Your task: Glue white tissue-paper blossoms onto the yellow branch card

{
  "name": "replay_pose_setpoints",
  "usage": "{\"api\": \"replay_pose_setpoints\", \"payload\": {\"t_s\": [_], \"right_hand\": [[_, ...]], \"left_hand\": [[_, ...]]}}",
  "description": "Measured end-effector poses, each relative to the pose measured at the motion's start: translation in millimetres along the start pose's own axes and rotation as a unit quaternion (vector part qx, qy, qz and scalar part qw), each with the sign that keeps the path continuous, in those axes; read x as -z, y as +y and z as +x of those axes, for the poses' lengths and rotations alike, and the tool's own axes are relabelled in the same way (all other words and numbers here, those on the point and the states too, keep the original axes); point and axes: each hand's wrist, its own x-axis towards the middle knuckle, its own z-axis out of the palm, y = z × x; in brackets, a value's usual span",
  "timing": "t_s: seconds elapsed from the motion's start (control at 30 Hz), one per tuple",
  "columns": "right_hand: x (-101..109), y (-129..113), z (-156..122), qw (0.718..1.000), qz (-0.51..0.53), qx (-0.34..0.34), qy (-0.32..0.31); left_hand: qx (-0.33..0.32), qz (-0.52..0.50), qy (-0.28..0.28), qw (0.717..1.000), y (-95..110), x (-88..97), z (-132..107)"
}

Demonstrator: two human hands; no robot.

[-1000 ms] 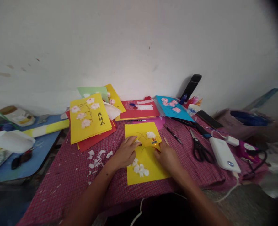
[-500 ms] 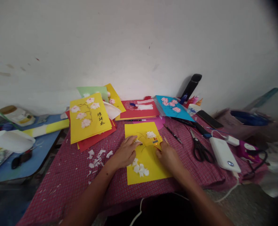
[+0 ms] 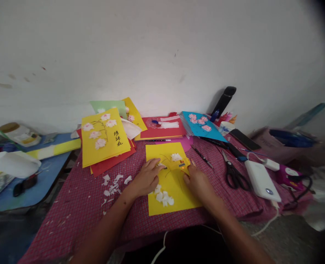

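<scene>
A yellow sheet of paper [image 3: 179,196] lies in front of me, with thin drawn branches and a white paper flower [image 3: 176,157] near its top. My right hand [image 3: 199,181] grips a yellow glue gun [image 3: 183,164] with a small orange light lit on it. Its nozzle points left, close to the fingertips of my left hand [image 3: 146,178]. Those fingers pinch a small white paper piece [image 3: 160,165] over the sheet's left side. Several torn white paper pieces [image 3: 165,198] lie low on the sheet, just right of my left wrist.
More paper scraps [image 3: 113,189] lie on the checked tablecloth [image 3: 77,209]. Finished flower cards [image 3: 104,143] are stacked left, a blue card [image 3: 206,126] behind. At right are black scissors [image 3: 234,174], a white power bank [image 3: 263,181] and a pen [image 3: 202,156].
The glue gun has shifted slightly in my right hand's grip, its body showing more plainly beside the paper flower. My left hand has hardly moved.
</scene>
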Motion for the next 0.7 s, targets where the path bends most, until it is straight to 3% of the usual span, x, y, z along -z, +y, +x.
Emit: {"api": "replay_pose_setpoints", "payload": {"t_s": [0.7], "right_hand": [[-8.7,-12.7,-8.2,0.999,0.005,0.027,0.017]], "left_hand": [[-0.006,-0.016,0.010,1.000,0.3,1.8,-0.9]]}}
